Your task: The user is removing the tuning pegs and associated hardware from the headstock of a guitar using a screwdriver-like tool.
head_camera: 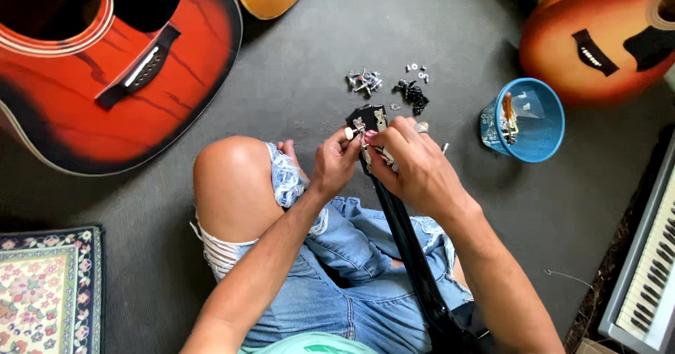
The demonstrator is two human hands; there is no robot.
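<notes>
**Fitting tuners on a black headstock**

Mid-frame: left hand (336, 163) pinching a tuning peg (349, 133), right hand (415, 163) clamped round the black headstock (371, 115). Some pegs apparently mounted; loose tuners (364, 81) and screws (413, 95) lying above on the grey floor (295, 80).

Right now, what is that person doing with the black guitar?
A person sits on the grey floor with a black guitar neck across their lap. Both hands work at its headstock: the left hand pinches a tuner peg, and the right hand grips the neck just below. Small metal parts lie loose ahead, beside a blue cup. Red guitars lie around.
</notes>
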